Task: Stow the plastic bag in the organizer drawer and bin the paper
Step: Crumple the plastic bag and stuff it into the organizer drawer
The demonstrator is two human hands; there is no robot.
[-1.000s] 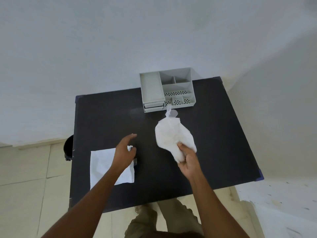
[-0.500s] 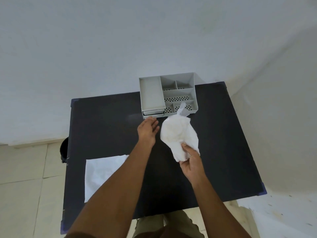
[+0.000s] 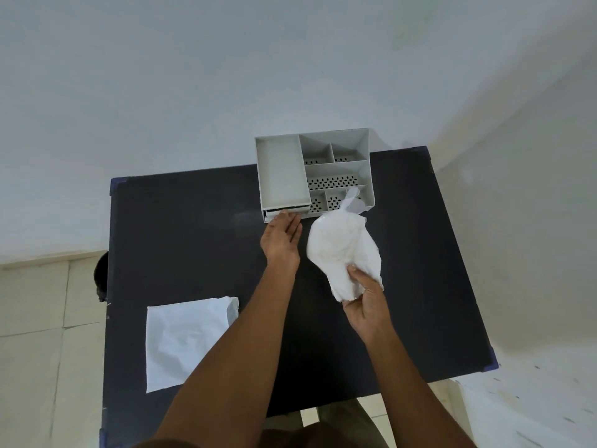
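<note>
The flat white paper sheet [image 3: 184, 344] lies on the near left of the black bench [image 3: 181, 240]. The right hand [image 3: 366, 305] has a closed grip on the crinkly white plastic bag [image 3: 342, 250]. The left hand [image 3: 281, 237], open, has moved up to the drawer of the grey plastic organizer [image 3: 281, 176], likely to pull it out. Past that is a plain white wall [image 3: 226, 76].

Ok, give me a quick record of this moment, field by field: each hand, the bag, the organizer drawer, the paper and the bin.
left hand: open, fingertips at the drawer front, holding nothing
right hand: gripping the plastic bag's lower end
plastic bag: white, bunched, held just in front of the organizer
organizer: grey, at the table's far edge
drawer: shut or barely open
paper: flat on the table, near left
bin: dark, partly hidden beside the table's left edge
</note>
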